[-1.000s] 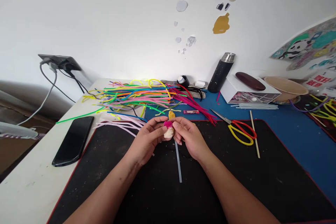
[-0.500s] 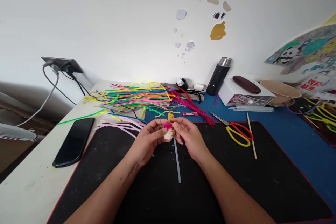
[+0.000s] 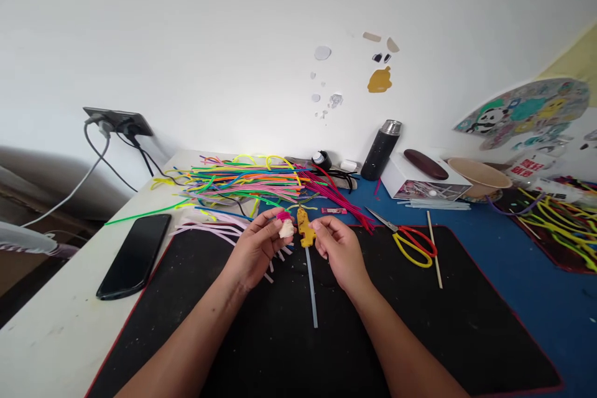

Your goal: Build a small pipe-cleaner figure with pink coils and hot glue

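Note:
My left hand (image 3: 255, 247) pinches a small pink and white fuzzy piece (image 3: 285, 226) at its fingertips, just above the black mat (image 3: 196, 298). My right hand (image 3: 339, 249) is a short way to the right, fingers curled, thumb and forefinger nearly touching, and I see nothing in it. Between the hands, a yellow glue gun (image 3: 305, 228) lies on the mat with a clear glue stick (image 3: 311, 289) running toward me.
A pile of coloured pipe cleaners (image 3: 242, 177) lies behind the hands. A black phone (image 3: 134, 254) rests at the left, yellow-handled scissors (image 3: 410, 241) and a wooden stick (image 3: 433, 249) at the right. A dark flask (image 3: 380, 151), a white box (image 3: 426, 179) and a bowl (image 3: 480, 175) stand at the back.
My hands have come apart. The left one moved left with the pink and white piece, the right let go, and the yellow glue gun now shows between them. The camera tilted up a little.

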### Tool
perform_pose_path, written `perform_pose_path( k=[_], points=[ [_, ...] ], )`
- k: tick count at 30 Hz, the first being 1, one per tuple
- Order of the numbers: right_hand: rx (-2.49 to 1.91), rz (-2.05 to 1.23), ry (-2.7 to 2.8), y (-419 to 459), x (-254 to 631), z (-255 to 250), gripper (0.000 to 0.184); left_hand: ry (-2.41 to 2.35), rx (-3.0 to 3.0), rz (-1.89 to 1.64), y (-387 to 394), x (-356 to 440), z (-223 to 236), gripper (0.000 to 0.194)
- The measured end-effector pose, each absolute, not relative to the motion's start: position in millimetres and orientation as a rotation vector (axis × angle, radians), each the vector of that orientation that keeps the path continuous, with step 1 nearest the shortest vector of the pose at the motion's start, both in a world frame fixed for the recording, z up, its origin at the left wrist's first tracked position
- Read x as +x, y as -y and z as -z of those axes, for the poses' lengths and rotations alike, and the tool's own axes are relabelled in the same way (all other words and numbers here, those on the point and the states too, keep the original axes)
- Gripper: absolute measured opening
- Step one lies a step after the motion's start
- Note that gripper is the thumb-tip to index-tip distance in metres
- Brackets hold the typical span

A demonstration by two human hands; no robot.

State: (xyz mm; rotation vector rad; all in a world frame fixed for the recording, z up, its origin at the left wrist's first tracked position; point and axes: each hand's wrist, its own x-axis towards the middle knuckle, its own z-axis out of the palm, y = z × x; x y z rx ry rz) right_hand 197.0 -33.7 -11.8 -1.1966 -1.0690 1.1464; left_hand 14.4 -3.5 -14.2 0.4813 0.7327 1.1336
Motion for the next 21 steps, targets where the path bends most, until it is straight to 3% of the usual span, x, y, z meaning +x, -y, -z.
perform_pose_path(
  k=[6,12,21],
  points=[
    [-1.439,-0.92,1.468,51.6,222.5,0.3,0.037,-0.729,0.429,-1.143,1.6,12.6,16.3,0.034],
    [-1.705,-0.526,1.943,54.0,237.8,-3.3,0.014,-0.682,0.421,-1.153,2.0,11.5,13.9,0.032],
    [-1.923,-0.084,2.35,29.7,223.4,5.4,0.038,-0.667,0.429,-1.176,3.9,10.4,12.9,0.038]
  ],
)
